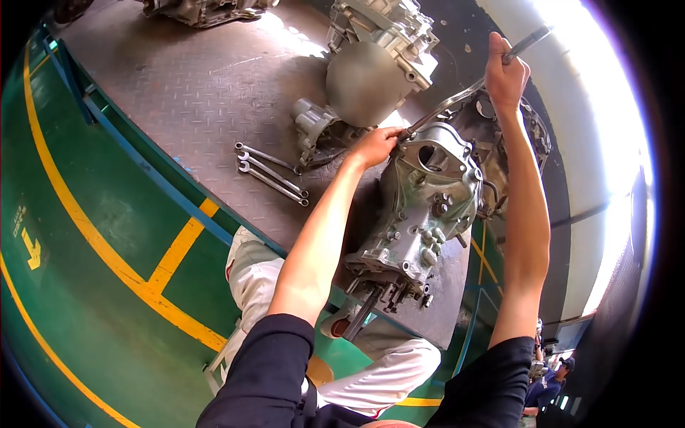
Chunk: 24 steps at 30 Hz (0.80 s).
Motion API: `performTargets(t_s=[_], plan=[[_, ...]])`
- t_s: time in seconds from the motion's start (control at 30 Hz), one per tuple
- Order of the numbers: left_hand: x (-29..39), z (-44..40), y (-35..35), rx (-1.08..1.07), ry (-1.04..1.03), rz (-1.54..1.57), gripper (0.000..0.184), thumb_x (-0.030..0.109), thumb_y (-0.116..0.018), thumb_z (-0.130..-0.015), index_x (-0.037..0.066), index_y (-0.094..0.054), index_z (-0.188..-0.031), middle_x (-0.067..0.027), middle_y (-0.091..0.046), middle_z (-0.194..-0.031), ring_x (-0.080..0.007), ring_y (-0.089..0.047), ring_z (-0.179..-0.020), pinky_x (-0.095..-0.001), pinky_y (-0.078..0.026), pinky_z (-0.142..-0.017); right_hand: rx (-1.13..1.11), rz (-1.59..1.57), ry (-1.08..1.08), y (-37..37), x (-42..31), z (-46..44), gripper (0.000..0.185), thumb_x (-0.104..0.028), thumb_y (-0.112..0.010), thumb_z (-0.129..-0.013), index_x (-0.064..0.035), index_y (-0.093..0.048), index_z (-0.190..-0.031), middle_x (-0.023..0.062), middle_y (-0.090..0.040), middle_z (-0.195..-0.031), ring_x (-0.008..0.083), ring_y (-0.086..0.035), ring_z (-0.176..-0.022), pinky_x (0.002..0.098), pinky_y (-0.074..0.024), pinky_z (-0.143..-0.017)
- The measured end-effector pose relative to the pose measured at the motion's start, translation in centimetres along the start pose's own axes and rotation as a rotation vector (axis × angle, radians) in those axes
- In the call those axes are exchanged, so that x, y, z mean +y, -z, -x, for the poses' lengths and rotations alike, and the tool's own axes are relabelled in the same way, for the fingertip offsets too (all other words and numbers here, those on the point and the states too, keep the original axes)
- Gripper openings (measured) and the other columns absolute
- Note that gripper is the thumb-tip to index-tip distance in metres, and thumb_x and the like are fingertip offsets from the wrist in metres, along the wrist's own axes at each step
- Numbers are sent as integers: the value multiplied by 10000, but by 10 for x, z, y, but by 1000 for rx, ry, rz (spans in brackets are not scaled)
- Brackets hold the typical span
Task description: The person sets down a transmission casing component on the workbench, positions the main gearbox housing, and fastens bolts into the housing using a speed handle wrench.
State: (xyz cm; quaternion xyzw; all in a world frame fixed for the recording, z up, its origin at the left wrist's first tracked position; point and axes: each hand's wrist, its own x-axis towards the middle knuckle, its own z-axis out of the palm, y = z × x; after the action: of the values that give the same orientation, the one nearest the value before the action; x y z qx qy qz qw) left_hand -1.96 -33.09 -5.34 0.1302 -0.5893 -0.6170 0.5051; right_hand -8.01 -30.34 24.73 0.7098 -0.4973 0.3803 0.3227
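Observation:
My right hand (pixel 507 80) is wrapped round a long metal speed wrench (pixel 453 98), thumb pointing up. My left hand (pixel 374 147) closes its fingers round the wrench's lower end, at a bolt position on the rim of the gearbox housing (pixel 417 207). This grey metal housing lies tilted on the bench in front of me, with a round opening at its top end. A splined shaft (pixel 362 314) sticks out of its near end. What sits on the wrench's tip is hidden by my left fingers.
Several combination wrenches (pixel 275 175) lie on the checkered metal bench (pixel 178 93). A smaller metal casing (pixel 317 132), a large transmission unit (pixel 385 43) and a dark bell housing (pixel 531 135) surround the work. Another person (pixel 549 385) is at far right.

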Motion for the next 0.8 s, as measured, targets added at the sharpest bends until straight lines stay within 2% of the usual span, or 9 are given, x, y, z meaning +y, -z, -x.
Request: performTargets(t_s=[0.07, 0.13, 0.23, 0.33, 0.47, 0.53, 0.57, 0.73, 0.8], plan=[[5, 1, -3, 24, 16, -27, 340, 60, -489, -965, -3, -601, -1280, -77, -667, -1212, -148, -592, -1109, -288, -426, -990, -36, 42, -23, 1, -3, -5, 504, -483, -524, -975, -10, -647, -852, 174, -558, -612, 313, -483, -584, 383, -456, -645], [6, 2, -3, 36, 12, -28, 329, 63, -492, -965, -6, -610, -1265, -78, -674, -1193, -152, -600, -1093, -289, -432, -980, -248, 283, -49, 1, -1, -17, 515, -496, -483, -969, -30, -685, -887, 215, -643, -719, 369, -639, -706, 436, -483, -706], [0, 0, -3, 48, 6, -11, 317, 68, -496, -965, -7, -622, -1247, -82, -680, -1172, -158, -607, -1083, -291, -437, -972, -253, 567, -115, -6, 4, -25, 507, -491, -461, -951, -54, -717, -924, 236, -692, -858, 440, -666, -866, 486, -492, -773], [-8, -4, -2, 57, 0, 7, 314, 77, -497, -964, -1, -632, -1237, -92, -678, -1181, -170, -605, -1105, -298, -435, -984, -273, 506, -276, -3, 3, -25, 490, -483, -483, -931, -60, -728, -965, 234, -708, -930, 468, -652, -892, 479, -491, -830], [-4, -2, -3, 78, 13, 0, 317, 81, -491, -961, -10, -633, -1230, -110, -672, -1201, -187, -605, -1126, -307, -429, -1004, -120, 303, -409, -4, 20, -4, 434, -410, -551, -926, -10, -721, -911, 196, -707, -844, 356, -671, -820, 426, -496, -770], [1, 0, -3, 81, 26, -8, 319, 82, -488, -961, -15, -631, -1228, -117, -670, -1207, -192, -605, -1130, -309, -428, -1008, 379, -429, -711, -17, 48, 4, 305, -285, -633, -902, 7, -688, -832, 113, -656, -732, 219, -637, -722, 368, -475, -678], [2, -1, -4, 84, 33, -2, 322, 83, -486, -960, -20, -629, -1229, -119, -670, -1204, -192, -605, -1129, -311, -429, -1008, 520, -660, -738, -21, 54, 1, 218, -198, -654, -912, -15, -640, -795, 51, -586, -683, 151, -578, -637, 343, -452, -600], [1, 0, -6, 89, 16, -5, 327, 83, -480, -957, -24, -627, -1229, -118, -675, -1192, -190, -607, -1124, -313, -434, -1002, 502, -969, -742, -26, 25, -2, 265, -209, -591, -977, -24, -570, -789, 51, -562, -696, 162, -537, -627, 339, -493, -669], [-8, -4, -9, 136, -23, 5, 317, 77, -475, -932, -17, -652, -1178, -148, -698, -1135, -215, -645, -1067, -320, -462, -966, 266, -1677, -744, -22, 2, 1, 365, -272, -420, -1044, -25, -547, -808, 76, -533, -693, 217, -532, -603, 345, -514, -722]])
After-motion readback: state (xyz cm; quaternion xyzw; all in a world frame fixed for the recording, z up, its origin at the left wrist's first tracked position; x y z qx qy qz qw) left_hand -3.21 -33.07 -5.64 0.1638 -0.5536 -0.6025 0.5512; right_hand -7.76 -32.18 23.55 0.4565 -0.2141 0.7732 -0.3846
